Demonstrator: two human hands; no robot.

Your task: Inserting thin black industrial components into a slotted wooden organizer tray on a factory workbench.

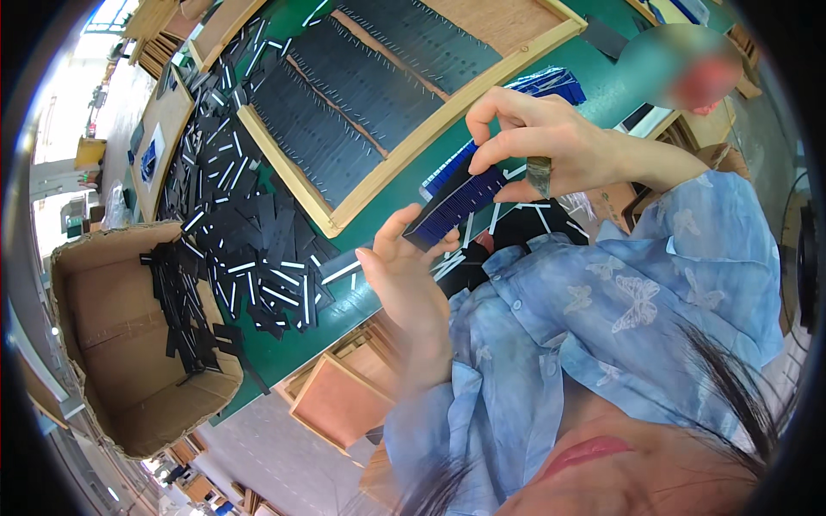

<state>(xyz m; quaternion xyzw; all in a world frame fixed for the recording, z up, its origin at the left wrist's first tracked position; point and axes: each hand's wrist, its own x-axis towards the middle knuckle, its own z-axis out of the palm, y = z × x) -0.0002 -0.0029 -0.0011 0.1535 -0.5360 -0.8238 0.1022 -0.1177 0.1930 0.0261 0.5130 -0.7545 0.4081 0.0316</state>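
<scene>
Both hands hold a stack of thin dark blue and black strips (456,208), tilted in front of my chest. My left hand (406,279) is closed around the lower left end, thumb apart from the fingertips beneath. At the upper right end, my right hand (551,142) grips the stack between thumb and fingers. A dull greenish-brown piece (539,176) shows at a finger of the right hand. Just behind the stack lies a blue row of pieces with pale edges (443,172), partly covered by it.
A wooden-framed tray (344,215) with rows of dark pieces lies on the green table (632,82). Black pieces with white strips (258,232) are heaped to its left. A cardboard box (112,344) holding black pieces stands far left. Blue bundles (555,84) sit behind my right hand.
</scene>
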